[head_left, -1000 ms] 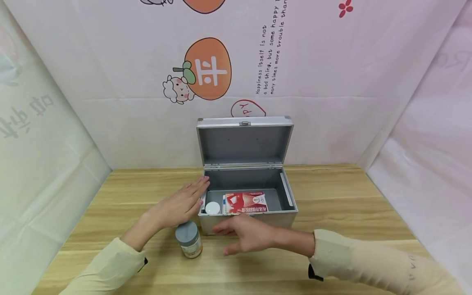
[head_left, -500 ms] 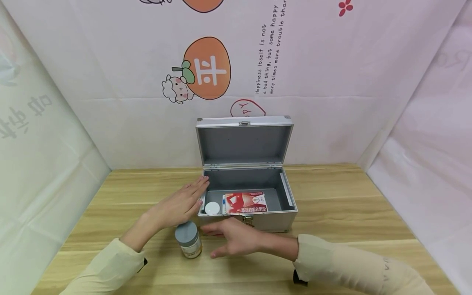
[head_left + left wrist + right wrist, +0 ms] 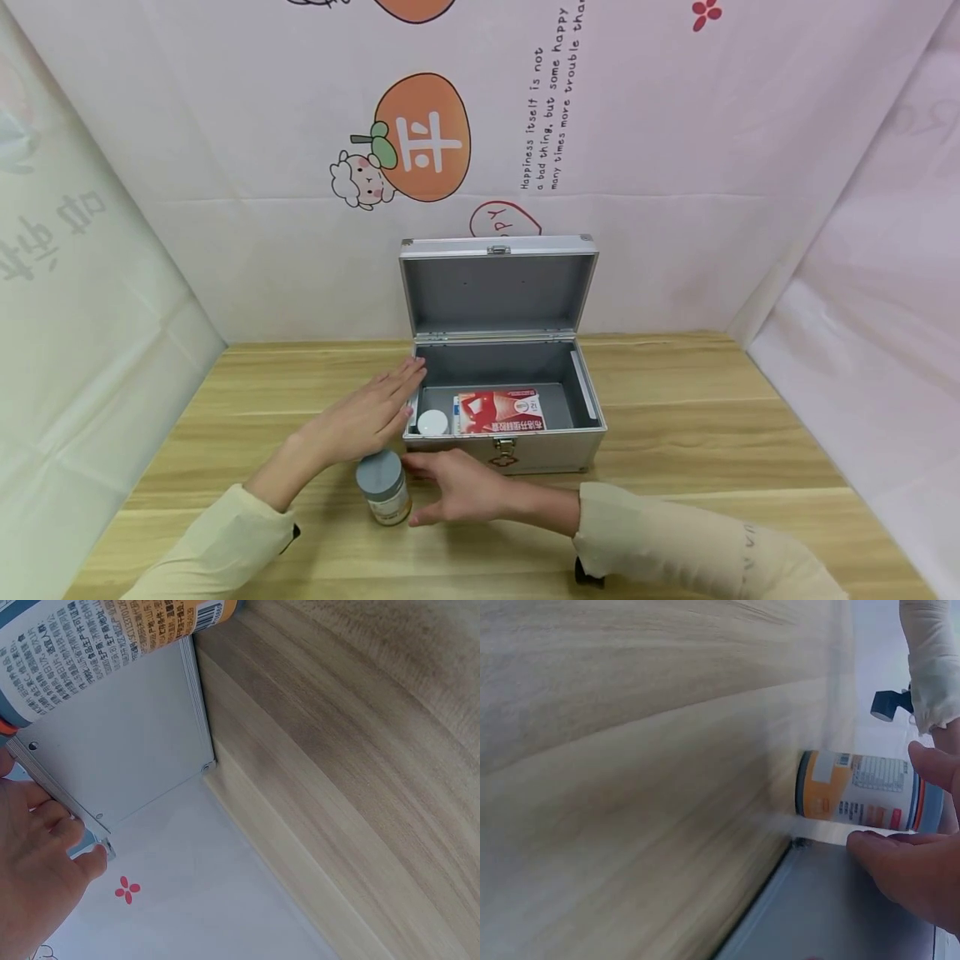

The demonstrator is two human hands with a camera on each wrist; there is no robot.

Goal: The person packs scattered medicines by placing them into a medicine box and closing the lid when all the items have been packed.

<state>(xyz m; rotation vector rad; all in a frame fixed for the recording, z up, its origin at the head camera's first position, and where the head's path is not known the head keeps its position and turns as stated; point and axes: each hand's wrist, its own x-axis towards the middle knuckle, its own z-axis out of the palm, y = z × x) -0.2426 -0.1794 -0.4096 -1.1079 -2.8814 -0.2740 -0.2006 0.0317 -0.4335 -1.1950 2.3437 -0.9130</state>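
A jar (image 3: 386,492) with a grey-blue lid and an orange and white label stands upright on the table, at the front left corner of an open silver case (image 3: 551,454). My right hand (image 3: 465,487) is just right of the jar, thumb and fingers spread apart toward it. The right wrist view shows the jar (image 3: 855,791) between thumb and fingertips, with space around it. My left hand (image 3: 367,417) rests on the case's left rim, fingers extended along it. Inside the case are a white round cap (image 3: 432,423) and a red and white medicine box (image 3: 498,412).
The case's lid (image 3: 498,292) stands raised at the back, near a printed white cloth (image 3: 645,267). Light cloth also hangs at both sides. Wood-grain table surface (image 3: 690,417) extends to the right of the case.
My right hand has moved left along the front of the case toward the jar, uncovering the case's latch and red cross mark. The left hand, jar and case stay in place.
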